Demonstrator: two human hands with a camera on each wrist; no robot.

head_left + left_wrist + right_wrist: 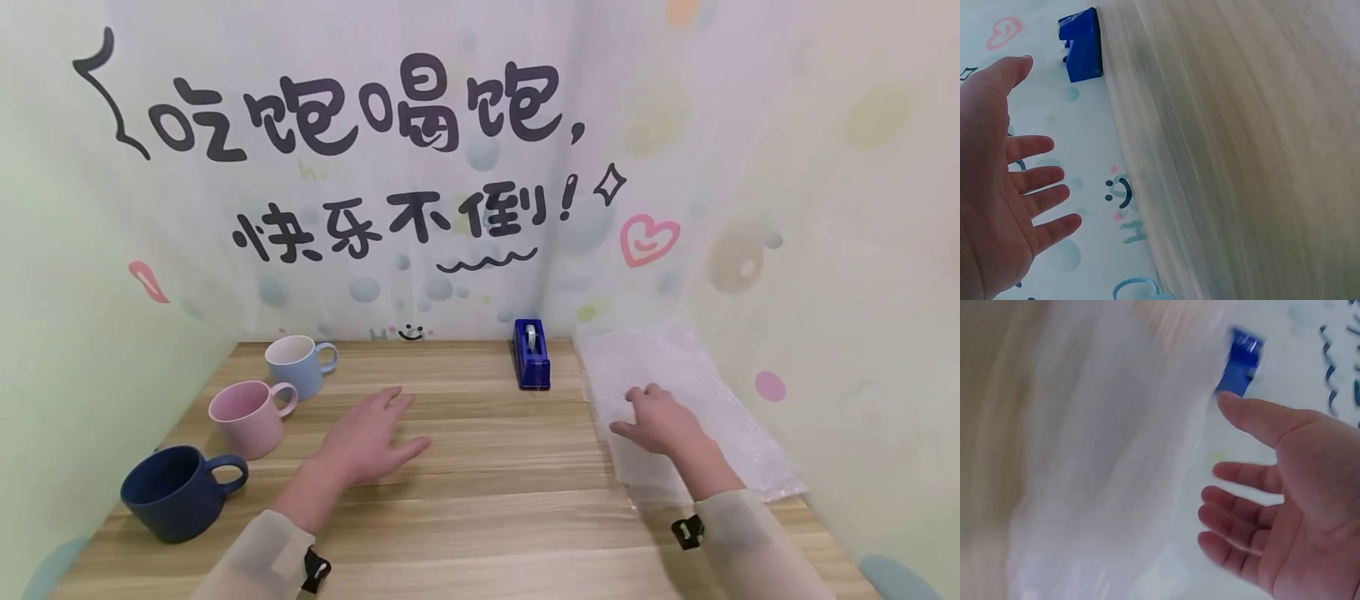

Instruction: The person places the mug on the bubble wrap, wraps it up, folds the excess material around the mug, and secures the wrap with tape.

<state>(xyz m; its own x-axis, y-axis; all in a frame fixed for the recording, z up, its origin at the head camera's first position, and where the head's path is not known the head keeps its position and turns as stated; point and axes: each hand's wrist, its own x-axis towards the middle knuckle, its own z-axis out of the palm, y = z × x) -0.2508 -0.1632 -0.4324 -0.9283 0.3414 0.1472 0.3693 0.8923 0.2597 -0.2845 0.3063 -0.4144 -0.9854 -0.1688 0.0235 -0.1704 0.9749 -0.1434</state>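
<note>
Bubble wrap lies flat on the table, under and around the right hand. I can't tell if the hand touches it. That hand has its thumb out and its fingers a bit bent, and it holds nothing. The left hand is over bare wood, its fingers spread and its thumb out, and it holds nothing too.

Three mugs make a row to the left of the left hand: a light blue mug up ahead, a pink mug just beside, and a dark blue mug closer to the body. A blue tape holder stands ahead of both hands, in between them.

It looks like the very start. The mugs are bare, the wrap covers none of them, and no tape shows on the mugs. So I think all the work is left.
</note>
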